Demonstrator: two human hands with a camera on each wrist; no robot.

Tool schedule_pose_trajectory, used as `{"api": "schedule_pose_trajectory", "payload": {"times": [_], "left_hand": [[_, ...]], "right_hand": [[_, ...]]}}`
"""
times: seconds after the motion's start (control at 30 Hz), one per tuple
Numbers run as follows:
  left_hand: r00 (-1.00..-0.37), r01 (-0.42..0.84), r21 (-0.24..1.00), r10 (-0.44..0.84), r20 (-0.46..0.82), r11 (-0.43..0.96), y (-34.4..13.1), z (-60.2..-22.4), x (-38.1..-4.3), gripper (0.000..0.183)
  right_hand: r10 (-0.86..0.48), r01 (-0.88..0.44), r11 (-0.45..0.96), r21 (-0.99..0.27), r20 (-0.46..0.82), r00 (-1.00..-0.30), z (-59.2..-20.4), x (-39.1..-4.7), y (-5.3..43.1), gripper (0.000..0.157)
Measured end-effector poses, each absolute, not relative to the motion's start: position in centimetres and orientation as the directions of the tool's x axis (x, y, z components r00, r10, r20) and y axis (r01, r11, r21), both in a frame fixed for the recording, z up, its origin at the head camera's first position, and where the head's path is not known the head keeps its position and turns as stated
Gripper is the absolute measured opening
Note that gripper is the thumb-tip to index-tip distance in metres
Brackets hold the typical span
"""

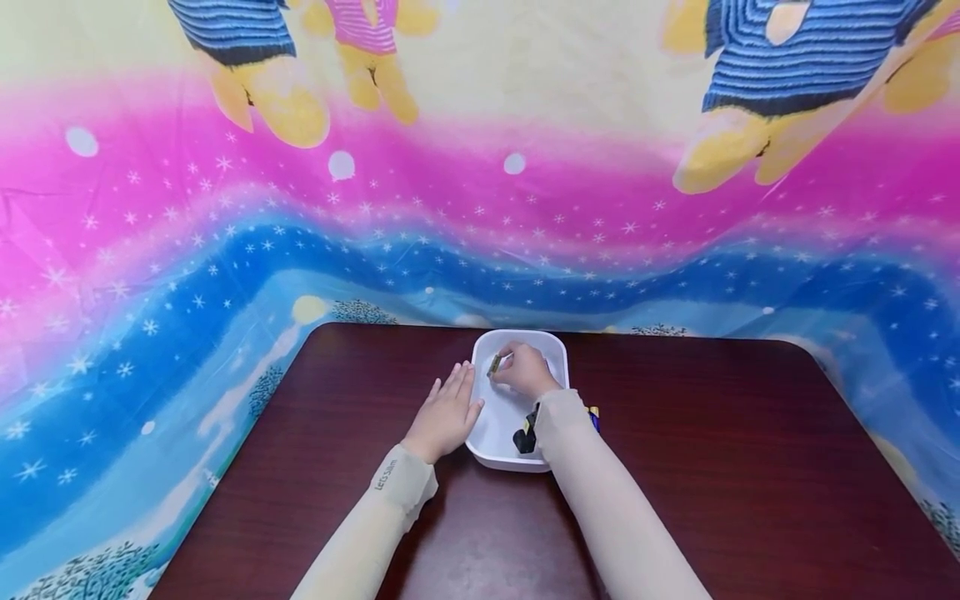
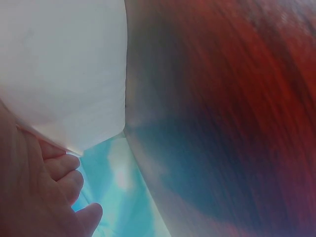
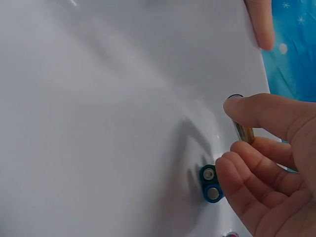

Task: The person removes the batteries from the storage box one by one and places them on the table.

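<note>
A white plastic tub [image 1: 507, 457] stands near the back edge of the table. Inside it, my right hand [image 1: 527, 371] pinches a small battery [image 1: 494, 365] between thumb and fingers, above the tub's floor. In the right wrist view this battery [image 3: 243, 129] looks dark and gold, held tilted. Below the fingers, a green-ended battery [image 3: 208, 174] and a blue-ended one [image 3: 213, 193] stand side by side. My left hand [image 1: 442, 417] rests along the tub's left rim, fingers extended. From the left wrist, its fingers [image 2: 69, 183] lie against the tub's outer wall [image 2: 64, 64].
A black object with a yellow patch [image 1: 523, 439] lies in the tub's near end, partly covered by the right sleeve. Something blue and yellow [image 1: 595, 417] shows past that sleeve at the tub's right. A patterned cloth [image 1: 480, 192] hangs behind the dark wooden table [image 1: 720, 433].
</note>
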State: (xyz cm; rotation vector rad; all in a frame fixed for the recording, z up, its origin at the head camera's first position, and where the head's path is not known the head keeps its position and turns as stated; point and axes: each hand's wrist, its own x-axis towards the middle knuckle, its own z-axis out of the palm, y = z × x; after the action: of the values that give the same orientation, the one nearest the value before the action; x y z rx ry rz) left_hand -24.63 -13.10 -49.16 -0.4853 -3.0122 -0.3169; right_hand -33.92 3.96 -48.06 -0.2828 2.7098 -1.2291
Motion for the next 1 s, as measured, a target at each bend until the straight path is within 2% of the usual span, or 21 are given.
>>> {"api": "schedule_pose_trajectory", "payload": {"times": [0.37, 0.63, 1.0], "left_hand": [[-0.946, 0.322, 0.204, 0.305, 0.112, 0.924, -13.2, -49.2, -24.7, 0.062], [-0.947, 0.32, 0.206, 0.305, 0.102, 0.925, -13.2, -49.1, -24.7, 0.062], [-0.946, 0.323, 0.226, 0.305, 0.108, 0.919, -13.1, -48.9, -24.5, 0.062]], "right_hand": [[-0.196, -0.114, 0.628, -0.77, -0.015, -0.981, -47.0, -33.5, 4.0, 0.043], [-0.191, -0.085, 0.584, -0.807, -0.035, -0.981, -46.3, -33.1, 4.5, 0.044], [-0.207, -0.128, 0.553, -0.823, 0.014, -0.978, -45.9, -32.2, 5.5, 0.044]]}}
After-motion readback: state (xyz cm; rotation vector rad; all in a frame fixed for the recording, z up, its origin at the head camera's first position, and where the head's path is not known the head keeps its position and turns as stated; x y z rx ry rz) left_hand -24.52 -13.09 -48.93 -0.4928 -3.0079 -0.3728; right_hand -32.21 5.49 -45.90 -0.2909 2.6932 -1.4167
